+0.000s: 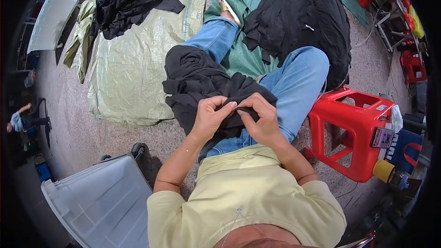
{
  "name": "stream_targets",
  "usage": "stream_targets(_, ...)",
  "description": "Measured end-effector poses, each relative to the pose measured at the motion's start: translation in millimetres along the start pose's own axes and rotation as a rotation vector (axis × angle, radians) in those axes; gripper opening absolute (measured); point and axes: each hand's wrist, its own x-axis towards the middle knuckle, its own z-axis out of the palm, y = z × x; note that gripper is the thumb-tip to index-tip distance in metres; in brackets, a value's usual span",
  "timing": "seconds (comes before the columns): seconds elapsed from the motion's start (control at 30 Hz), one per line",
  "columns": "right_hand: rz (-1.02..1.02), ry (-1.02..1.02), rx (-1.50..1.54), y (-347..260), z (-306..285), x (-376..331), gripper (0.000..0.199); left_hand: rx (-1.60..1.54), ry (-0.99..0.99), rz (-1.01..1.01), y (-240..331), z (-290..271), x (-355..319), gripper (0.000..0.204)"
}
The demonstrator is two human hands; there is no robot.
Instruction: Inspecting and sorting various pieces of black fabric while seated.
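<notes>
A black garment lies bunched over my lap and left knee. My left hand pinches a fold of it between thumb and fingers. Right beside it, my right hand grips the same black cloth, thumb tip near the left thumb. The fingertips almost meet, and the bit of cloth between them is mostly hidden. What kind of garment it is, I cannot tell.
Black garments form a pile on a green tarp and another on a pale woven sheet. A red plastic stool stands at my right. Translucent bins on wheels are at my left. Another person is far left.
</notes>
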Motion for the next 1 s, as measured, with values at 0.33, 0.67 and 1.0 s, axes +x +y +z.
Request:
stream_targets(0.33, -0.127, 0.067, -0.103, 2, 5, -4, 0.025, -0.03, -0.033, -0.009, -7, -7, 0, 0.012)
stream_targets(0.67, -0.036, -0.015, -0.065, 2, -1, -2, 0.024, 0.298, -0.081, 0.16, -12, -11, -2, 0.019)
stream_targets(1.0, -0.051, -0.08, -0.07, 15, -3, -8, 0.022, 0.416, -0.14, 0.214, -28, -9, -3, 0.022)
